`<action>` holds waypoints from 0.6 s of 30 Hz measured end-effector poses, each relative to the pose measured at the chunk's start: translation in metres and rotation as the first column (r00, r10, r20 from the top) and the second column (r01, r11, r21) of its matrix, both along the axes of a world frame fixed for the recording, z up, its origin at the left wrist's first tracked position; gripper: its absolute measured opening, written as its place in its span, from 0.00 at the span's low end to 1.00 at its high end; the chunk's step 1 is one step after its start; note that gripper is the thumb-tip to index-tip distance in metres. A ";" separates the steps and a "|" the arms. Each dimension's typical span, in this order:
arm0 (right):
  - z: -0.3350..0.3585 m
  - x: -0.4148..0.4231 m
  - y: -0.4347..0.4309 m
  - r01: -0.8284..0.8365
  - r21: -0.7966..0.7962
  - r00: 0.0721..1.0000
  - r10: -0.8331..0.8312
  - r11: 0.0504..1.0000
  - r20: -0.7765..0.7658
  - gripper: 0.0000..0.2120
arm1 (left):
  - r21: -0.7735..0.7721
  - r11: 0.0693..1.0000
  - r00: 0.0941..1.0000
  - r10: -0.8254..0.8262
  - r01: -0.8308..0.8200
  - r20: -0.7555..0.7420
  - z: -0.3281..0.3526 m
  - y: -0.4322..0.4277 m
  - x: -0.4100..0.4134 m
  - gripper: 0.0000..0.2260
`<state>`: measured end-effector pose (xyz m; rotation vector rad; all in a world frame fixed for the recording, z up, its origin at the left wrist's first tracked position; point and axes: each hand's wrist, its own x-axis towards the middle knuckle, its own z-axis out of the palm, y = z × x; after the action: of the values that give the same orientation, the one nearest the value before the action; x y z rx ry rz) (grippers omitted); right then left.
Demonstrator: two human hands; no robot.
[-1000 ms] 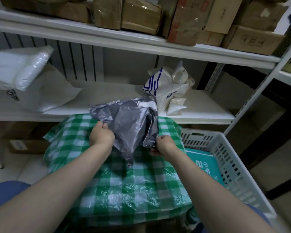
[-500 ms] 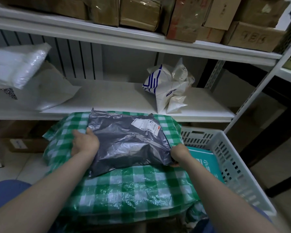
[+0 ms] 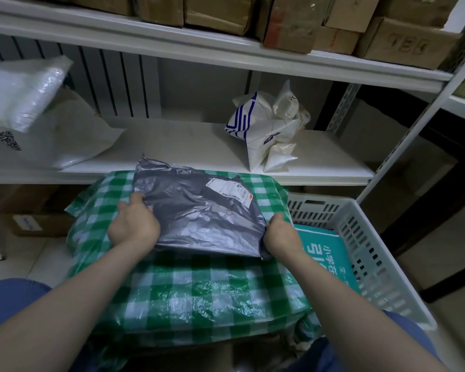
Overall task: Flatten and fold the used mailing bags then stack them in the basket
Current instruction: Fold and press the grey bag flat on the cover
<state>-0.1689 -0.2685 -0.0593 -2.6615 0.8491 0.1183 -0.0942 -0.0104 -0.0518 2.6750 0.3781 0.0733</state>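
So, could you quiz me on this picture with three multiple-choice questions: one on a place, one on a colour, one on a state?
1. The grey bag lies on: A the top shelf; B the green-checked plastic; C the floor.
2. The pack in the basket is: A red; B yellow; C teal.
3. The grey bag is: A spread out; B balled up; C rolled tight.
Answers: B, green checks show beside and below it; C, its teal face shows inside the white walls; A, it forms a broad wrinkled sheet with its label facing up.
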 end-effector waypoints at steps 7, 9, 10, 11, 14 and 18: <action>0.003 0.006 0.013 -0.075 -0.146 0.991 0.090 0.987 0.103 0.22 | 0.126 0.992 0.999 0.016 -0.012 -0.038 -0.005 0.003 -0.008 0.28; 0.004 0.017 0.024 -0.203 -0.190 0.962 0.231 0.961 0.144 0.30 | 0.211 0.967 0.977 -0.173 0.143 0.128 -0.002 -0.002 -0.005 0.30; 0.005 0.024 0.032 -0.262 -0.170 0.950 0.285 0.950 0.128 0.32 | 0.259 0.931 0.940 -0.304 0.258 0.155 -0.001 -0.007 -0.002 0.30; 0.004 0.031 0.041 -0.313 -0.131 0.939 0.327 0.941 0.105 0.34 | 0.307 0.880 0.899 -0.417 0.363 0.134 -0.001 -0.013 0.002 0.30; -0.009 0.044 0.062 -0.397 -0.058 0.916 0.400 0.916 0.038 0.34 | 0.372 0.761 0.830 -0.556 0.531 -0.049 -0.014 -0.026 0.012 0.28; -0.038 0.047 0.069 -0.420 -0.130 0.907 0.418 0.898 -0.045 0.35 | 0.286 0.792 0.841 -0.520 0.540 -0.149 -0.042 -0.019 0.018 0.29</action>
<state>-0.1224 -0.1995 -0.0978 -2.9382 0.2785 0.1918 -0.0762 -0.0294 -0.0941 3.0007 -0.4216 -0.1347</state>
